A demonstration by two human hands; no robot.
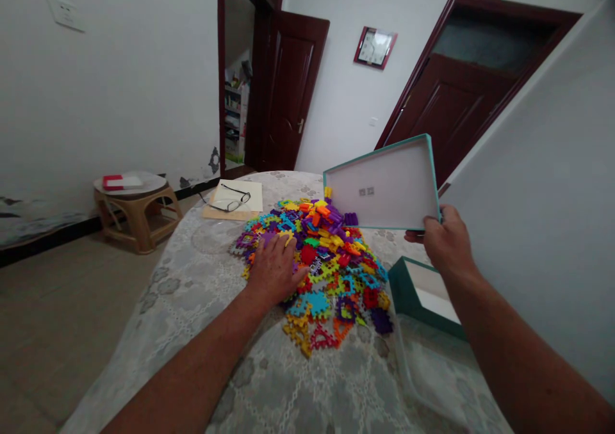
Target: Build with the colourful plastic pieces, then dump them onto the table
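A heap of colourful plastic building pieces (pixel 343 267), mostly toothed flat shapes and small tubes, lies on the table. My left hand (pixel 273 267) rests flat on its left side, fingers stretched out and holding nothing. My right hand (pixel 446 239) grips the lower right corner of a teal-edged box lid (pixel 394 184). The lid is tilted up at the back right of the heap, its pale inside facing me. Below my right hand stands a teal box (pixel 406 290) with a white inside, partly hidden by my forearm.
A clear plastic container (pixel 423 363) lies in front of the teal box. Eyeglasses (pixel 233 206) rest on papers (pixel 254 194) at the back left. The patterned tablecloth (pixel 182 319) covers the table. A stool (pixel 139 223) stands on the floor to the left.
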